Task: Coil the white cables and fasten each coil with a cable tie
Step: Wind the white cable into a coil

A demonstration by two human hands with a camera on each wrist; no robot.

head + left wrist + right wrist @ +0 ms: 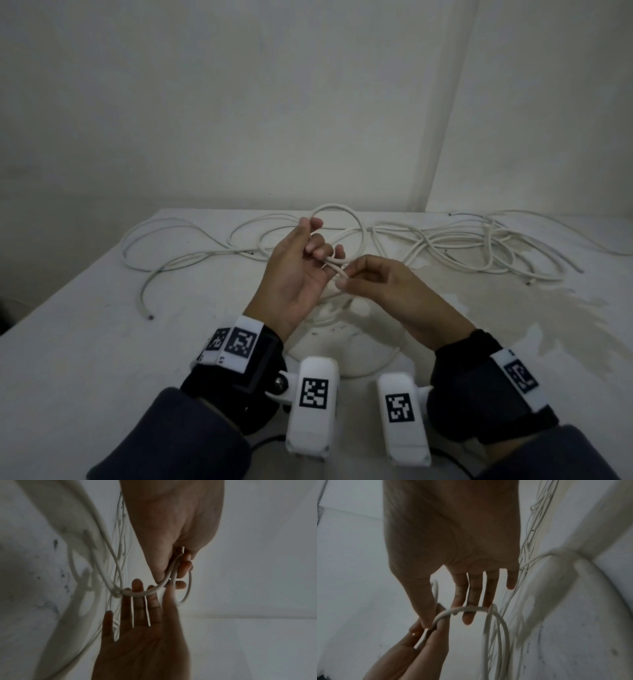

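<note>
One white cable (145, 593), across left hand (294, 274), pinched by right hand (387, 287) (mid-air)

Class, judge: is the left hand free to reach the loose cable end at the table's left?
Probably not yet: the left hand carries a white cable loop, though the way looks unblocked.

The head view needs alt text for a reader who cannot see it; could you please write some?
Two hands work a white cable above a white table: the right hand pinches it while it crosses the fingers of the left hand. More loose cables lie tangled across the table's far side.
</note>
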